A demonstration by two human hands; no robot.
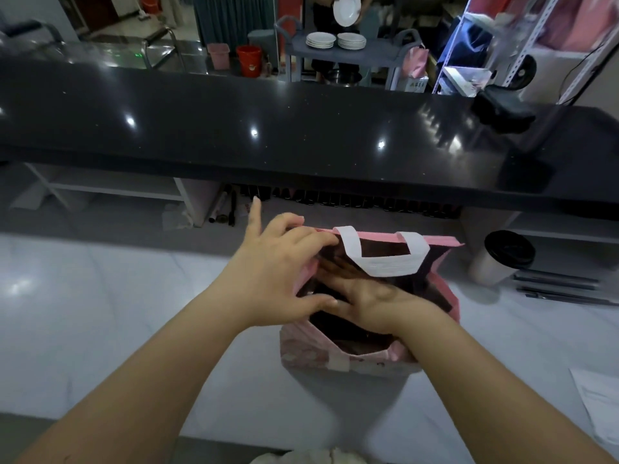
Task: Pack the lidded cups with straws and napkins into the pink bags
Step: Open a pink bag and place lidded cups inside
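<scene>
The left grip (275, 262) pinches the rim of the pink bag (318, 354) on the desk (100, 313); the right grip (375, 296) is deep inside, whether holding anything I cannot tell.

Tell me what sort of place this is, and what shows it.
Probably a cafe or takeaway drinks shop: a long black counter, a lidded cup beside the pink bag on the white worktop, and stacked white plates on a grey cart beyond.

free: white counter (100, 313) left of pink bag (301, 349) | mouth blocked: left hand (278, 262), right hand (375, 296) | right: cup (492, 266), straws (562, 289)
</scene>
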